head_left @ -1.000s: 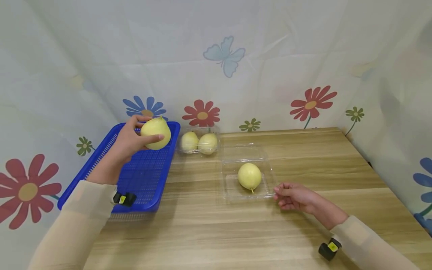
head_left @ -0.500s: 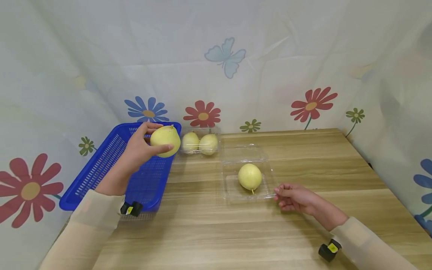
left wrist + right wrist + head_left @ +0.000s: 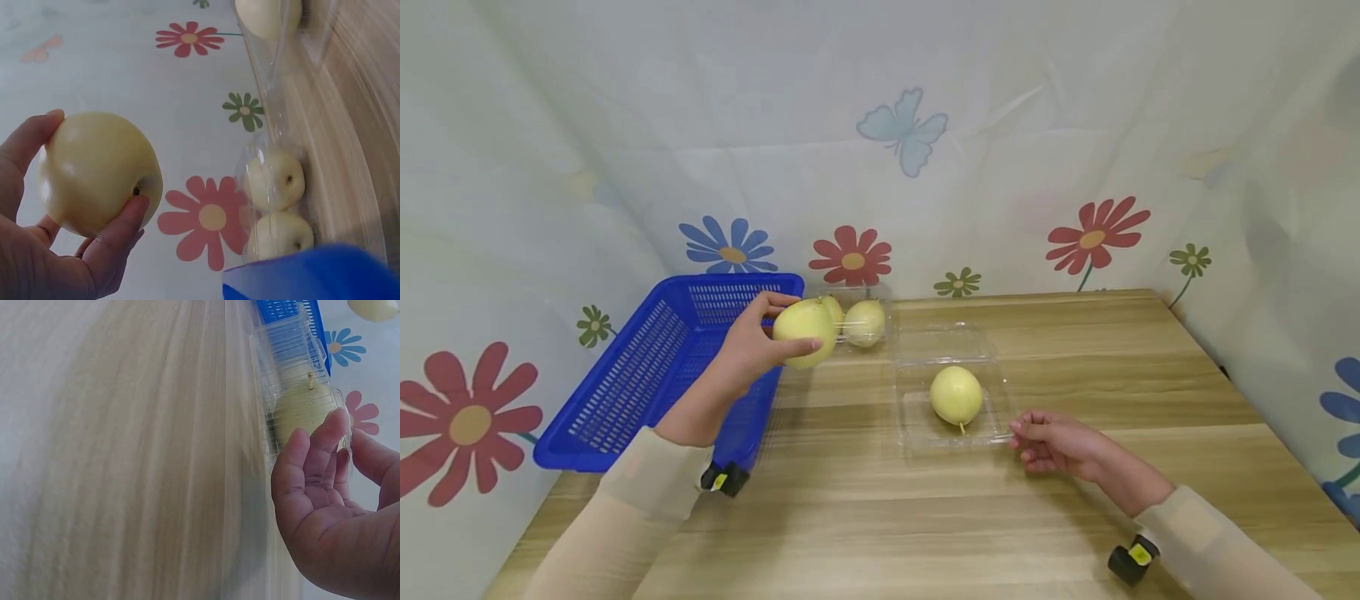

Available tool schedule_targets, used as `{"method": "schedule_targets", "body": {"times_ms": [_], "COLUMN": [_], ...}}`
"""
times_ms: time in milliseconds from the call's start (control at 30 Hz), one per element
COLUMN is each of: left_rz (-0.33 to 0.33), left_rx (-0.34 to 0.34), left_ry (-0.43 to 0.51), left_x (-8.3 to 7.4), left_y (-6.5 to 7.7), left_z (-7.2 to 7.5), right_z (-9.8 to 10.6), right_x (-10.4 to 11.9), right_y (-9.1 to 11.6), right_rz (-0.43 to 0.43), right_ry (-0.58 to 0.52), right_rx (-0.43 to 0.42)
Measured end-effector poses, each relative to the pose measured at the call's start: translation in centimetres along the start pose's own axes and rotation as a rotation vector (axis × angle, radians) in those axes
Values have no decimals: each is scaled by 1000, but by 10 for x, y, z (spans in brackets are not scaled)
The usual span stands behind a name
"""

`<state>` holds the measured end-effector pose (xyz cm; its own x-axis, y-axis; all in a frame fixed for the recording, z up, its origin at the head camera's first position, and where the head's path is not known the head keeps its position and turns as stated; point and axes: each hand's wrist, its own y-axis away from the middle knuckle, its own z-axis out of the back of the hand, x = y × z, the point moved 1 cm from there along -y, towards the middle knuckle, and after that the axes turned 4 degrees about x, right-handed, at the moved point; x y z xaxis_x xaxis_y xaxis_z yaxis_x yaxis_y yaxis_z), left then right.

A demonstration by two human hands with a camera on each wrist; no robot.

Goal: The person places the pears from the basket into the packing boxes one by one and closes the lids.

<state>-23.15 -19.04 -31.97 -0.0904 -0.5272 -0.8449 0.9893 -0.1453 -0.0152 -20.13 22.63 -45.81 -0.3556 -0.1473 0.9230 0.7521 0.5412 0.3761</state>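
My left hand [image 3: 752, 337] grips a pale yellow pear [image 3: 805, 333], thumb on one side and fingers on the other, held in the air near the basket's right rim. In the left wrist view the held pear [image 3: 100, 172] shows a dark hollow near the thumb tip. An open clear plastic clamshell box [image 3: 917, 433] lies on the table with one pear [image 3: 956, 396] in it, stem toward me. At the box's front right corner my right hand [image 3: 1060, 443] pinches the rim between thumb and fingers, as the right wrist view shows of the box [image 3: 287, 344].
A blue plastic basket [image 3: 625, 375] stands at the left. Behind the held pear, a second clear box [image 3: 883, 321] contains two pears [image 3: 865, 323], one partly covered. A flower-printed curtain [image 3: 1000, 167] borders the wooden table [image 3: 880, 517].
My left hand has carried the pear rightward and lower, from over the basket to in front of the second box. My right hand stays at the open box's corner.
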Motion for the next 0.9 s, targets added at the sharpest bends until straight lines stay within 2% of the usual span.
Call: {"method": "schedule_targets", "body": {"times_ms": [900], "left_rz": [43], "left_rx": [64], "left_ry": [135], "left_x": [2], "left_y": [-13], "left_z": [-61], "right_z": [1], "right_x": [-1], "right_y": [0], "right_rz": [13], "right_ry": [5], "right_rx": [8]}}
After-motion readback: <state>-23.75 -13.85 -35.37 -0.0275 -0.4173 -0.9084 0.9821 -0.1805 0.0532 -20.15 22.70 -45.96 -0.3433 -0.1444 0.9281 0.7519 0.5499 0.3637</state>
